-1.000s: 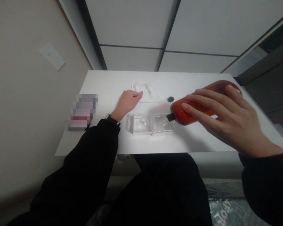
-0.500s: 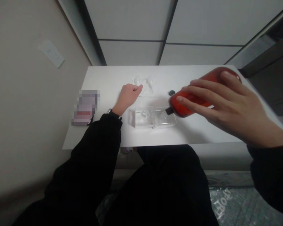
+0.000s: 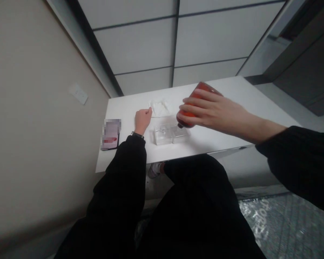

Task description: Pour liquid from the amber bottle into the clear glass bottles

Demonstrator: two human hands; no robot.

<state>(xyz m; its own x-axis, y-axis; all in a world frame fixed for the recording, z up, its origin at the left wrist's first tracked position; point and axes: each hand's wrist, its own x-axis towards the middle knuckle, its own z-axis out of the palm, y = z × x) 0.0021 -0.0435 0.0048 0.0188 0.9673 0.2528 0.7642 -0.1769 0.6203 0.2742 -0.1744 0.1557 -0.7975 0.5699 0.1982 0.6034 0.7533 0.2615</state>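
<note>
My right hand (image 3: 207,109) grips a red bottle (image 3: 187,117), tipped so its dark nozzle points down over the right end of a clear plastic tray (image 3: 169,134) on the white table (image 3: 221,135). My left hand (image 3: 142,120) rests on the table left of the tray, its fingers curled in a loose fist with nothing visible in it, next to a white crumpled tissue (image 3: 158,107).
A phone-like flat object (image 3: 110,133) lies near the table's left edge. A wall with a socket plate (image 3: 78,94) is on the left. My dark-clothed legs are under the table's front edge; a plastic-covered floor shows at the lower right.
The camera has pulled back and tilted, so everything looks smaller. The bottle stays tipped over the tray, now closer to it. The left hand keeps its place by the tissue.
</note>
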